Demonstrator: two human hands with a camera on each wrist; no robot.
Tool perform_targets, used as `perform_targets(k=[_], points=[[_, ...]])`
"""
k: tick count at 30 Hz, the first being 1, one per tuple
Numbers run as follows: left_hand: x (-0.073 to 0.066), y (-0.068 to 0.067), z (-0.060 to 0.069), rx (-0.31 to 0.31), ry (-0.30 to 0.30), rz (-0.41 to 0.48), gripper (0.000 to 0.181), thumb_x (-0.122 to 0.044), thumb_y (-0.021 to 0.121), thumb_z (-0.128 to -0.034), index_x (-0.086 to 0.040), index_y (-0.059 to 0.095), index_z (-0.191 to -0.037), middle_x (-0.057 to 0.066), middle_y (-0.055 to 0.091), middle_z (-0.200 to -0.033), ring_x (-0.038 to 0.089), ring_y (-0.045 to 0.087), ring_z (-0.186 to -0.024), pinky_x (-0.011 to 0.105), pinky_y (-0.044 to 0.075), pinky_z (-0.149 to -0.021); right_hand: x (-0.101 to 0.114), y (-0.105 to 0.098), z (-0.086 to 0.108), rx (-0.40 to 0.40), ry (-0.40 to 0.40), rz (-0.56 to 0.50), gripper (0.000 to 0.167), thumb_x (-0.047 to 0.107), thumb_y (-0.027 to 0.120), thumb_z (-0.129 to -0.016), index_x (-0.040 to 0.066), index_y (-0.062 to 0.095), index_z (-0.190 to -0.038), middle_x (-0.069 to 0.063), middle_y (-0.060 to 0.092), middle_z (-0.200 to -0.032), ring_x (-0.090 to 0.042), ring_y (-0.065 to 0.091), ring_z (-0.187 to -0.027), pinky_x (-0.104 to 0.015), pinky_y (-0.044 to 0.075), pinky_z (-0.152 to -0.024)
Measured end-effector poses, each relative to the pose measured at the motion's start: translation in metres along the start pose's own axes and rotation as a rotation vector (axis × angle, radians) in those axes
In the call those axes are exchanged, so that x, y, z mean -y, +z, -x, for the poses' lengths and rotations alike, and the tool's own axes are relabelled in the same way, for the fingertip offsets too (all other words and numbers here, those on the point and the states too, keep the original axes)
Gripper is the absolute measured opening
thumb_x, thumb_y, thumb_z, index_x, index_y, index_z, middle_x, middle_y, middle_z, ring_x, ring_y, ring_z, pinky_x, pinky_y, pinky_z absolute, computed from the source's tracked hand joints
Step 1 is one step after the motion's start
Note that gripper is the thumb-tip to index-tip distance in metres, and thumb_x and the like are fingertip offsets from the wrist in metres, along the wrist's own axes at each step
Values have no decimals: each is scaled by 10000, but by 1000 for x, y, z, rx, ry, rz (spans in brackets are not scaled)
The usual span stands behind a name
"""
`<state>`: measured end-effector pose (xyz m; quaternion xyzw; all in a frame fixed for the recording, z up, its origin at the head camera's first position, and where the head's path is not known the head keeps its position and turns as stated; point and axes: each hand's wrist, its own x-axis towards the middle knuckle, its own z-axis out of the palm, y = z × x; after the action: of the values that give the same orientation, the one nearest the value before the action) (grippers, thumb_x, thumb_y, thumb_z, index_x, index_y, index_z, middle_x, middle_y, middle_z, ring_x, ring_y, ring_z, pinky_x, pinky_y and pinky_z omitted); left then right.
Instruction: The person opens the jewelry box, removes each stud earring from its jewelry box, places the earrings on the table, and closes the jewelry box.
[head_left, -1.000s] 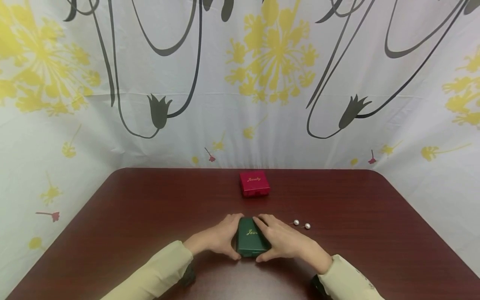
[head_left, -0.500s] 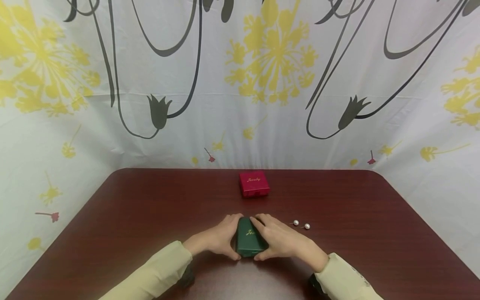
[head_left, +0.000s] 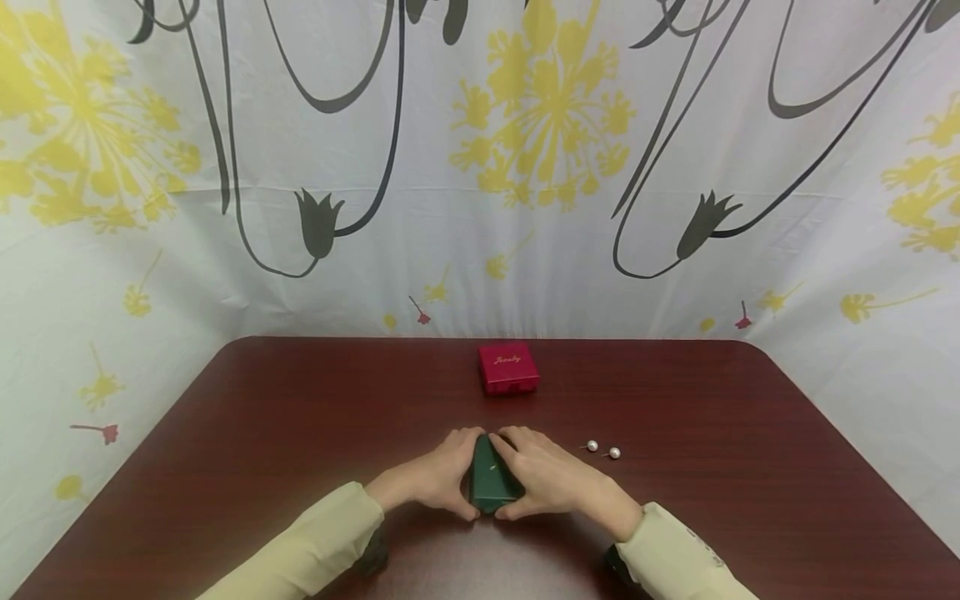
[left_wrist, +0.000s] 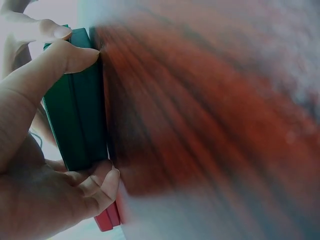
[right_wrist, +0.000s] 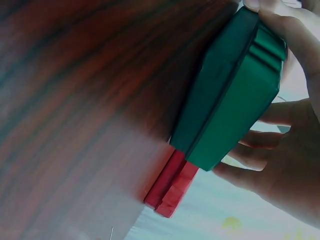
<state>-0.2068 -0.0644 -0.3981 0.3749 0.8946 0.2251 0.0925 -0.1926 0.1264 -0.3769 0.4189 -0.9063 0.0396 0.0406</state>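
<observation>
A small dark green jewelry box [head_left: 491, 483] lies on the table between both hands, with its gold lettering mostly covered in the head view. My left hand [head_left: 438, 475] grips its left side, thumb at the near end and fingers at the far end, also visible in the left wrist view. From the right, my right hand [head_left: 558, 475] holds the same box, its thumb near the front corner and a finger across the lid. In the right wrist view the green box [right_wrist: 230, 95] shows a seam along its side. The box's right part is hidden under the right hand.
A red jewelry box [head_left: 508, 369] with gold lettering stands behind the green one. Two pearl-headed pins or earrings lie to the right, a left pearl [head_left: 592, 446] and a right pearl [head_left: 615, 453]. The brown table [head_left: 337, 400] ends at a patterned curtain [head_left: 465, 275].
My right hand has moved left across the green box and now covers more of its lid and lettering. The left hand has barely moved; the red box and the pearls stay put.
</observation>
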Motion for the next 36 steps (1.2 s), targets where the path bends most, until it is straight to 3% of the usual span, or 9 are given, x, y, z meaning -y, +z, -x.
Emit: perform_targets(k=[17,27,36], points=[[1,3,-3,-4,-5,-21,897,-243,802,-573,8,270,-1251,69,390,-1120,193,379,-1048,308,378,-895,4,1,-7,11,12,62,821,473,715,-610,-46,488,-1204,-131,509,-1088,-216,497,-949,-385,461,-785],[-1,2,-2,6,-32,-1,932,-218,798,-583,38,235,-1281,113,381,-1168,213,375,-1085,325,373,-917,3,-1,-9,17,9,38,801,474,718,-607,-38,504,-1186,-125,522,-1060,-204,500,-908,-347,478,-723],[-2,0,-1,-20,-1,36,894,-176,808,-577,46,256,-1245,115,388,-1131,214,389,-1042,321,393,-874,0,-2,-9,31,10,-23,827,487,700,-641,-27,464,-1245,-106,502,-1126,-179,475,-954,-336,455,-788]])
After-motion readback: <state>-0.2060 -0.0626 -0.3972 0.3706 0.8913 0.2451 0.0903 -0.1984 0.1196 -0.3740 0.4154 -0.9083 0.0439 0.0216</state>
